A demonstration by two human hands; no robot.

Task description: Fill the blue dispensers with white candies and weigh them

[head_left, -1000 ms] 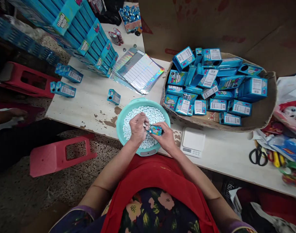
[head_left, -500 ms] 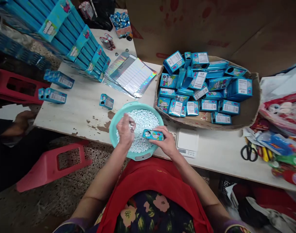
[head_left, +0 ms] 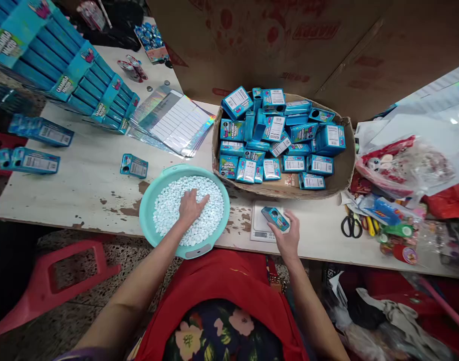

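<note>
A turquoise basin [head_left: 147, 220] holds many small white candies [head_left: 169, 205]. My left hand [head_left: 191, 206] rests on the candies with its fingers spread. To the right, my right hand [head_left: 287, 235] has a small blue box [head_left: 275, 218] between thumb and fingers, over the white scale [head_left: 258, 232]. Whether the box touches the scale's plate cannot be made out. Behind them, a cut-down carton [head_left: 282, 189] is filled with similar blue boxes [head_left: 248, 170].
One blue box [head_left: 134, 166] stands left of the basin, with more boxes [head_left: 36, 160] farther left. Sticker sheets [head_left: 177, 120] lie behind the basin, beside stacked blue display boxes [head_left: 75, 75]. Black scissors [head_left: 352, 225] and bagged items [head_left: 402, 165] are at the right. A pink stool [head_left: 56, 286] stands below.
My right hand has carried the blue box from over the basin rightward to the scale. My left hand, closed before, has lowered onto the candies and spread its fingers. The view has shifted right.
</note>
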